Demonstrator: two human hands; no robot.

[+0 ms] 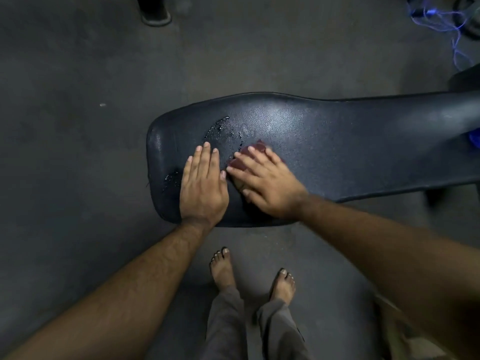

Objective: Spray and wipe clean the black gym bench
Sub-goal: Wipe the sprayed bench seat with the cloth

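Observation:
The black gym bench runs from the centre to the right edge, with its wide end at the left. Wet spray droplets glisten on the pad's left part. My left hand lies flat on the pad, fingers together, holding nothing. My right hand presses flat on a dark red cloth, which shows only beyond and under the fingers. The two hands lie side by side, nearly touching.
Grey floor surrounds the bench. My bare feet stand just below its near edge. A dark post base stands at the top. Blue cords tangle at the top right. A blue object peeks in at the right edge.

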